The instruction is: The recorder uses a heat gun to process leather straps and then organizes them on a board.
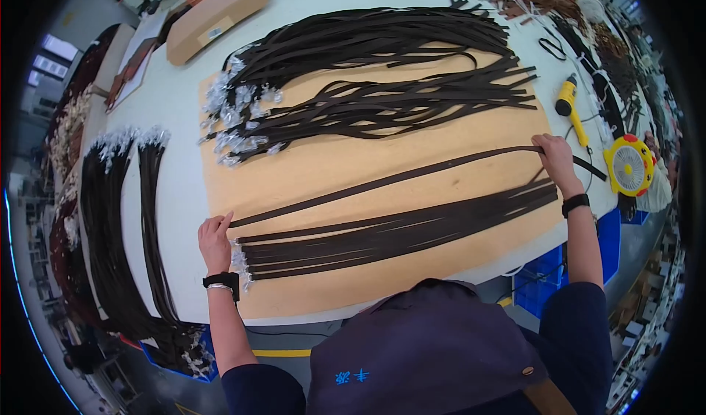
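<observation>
One long dark brown strap point(382, 182) is stretched across the table between my two hands. My left hand point(215, 242) is closed on its left end. Farther right and higher, my right hand point(557, 163) grips the strap near its other end, and a short tail sticks out beyond the fingers. Just nearer to me lies a flat row of similar straps point(397, 232), side by side, with clear plastic wrapping point(241, 262) on their left ends. What the wrapping covers cannot be made out.
Behind the held strap lie two loose heaps of straps point(368, 40), on a tan board point(353, 154). More straps point(107, 216) hang over the table's left side. At right are a yellow-black tool point(568, 102) and a yellow fan point(629, 166). Blue crates point(540, 282) stand below; a cardboard box point(217, 19) sits far left.
</observation>
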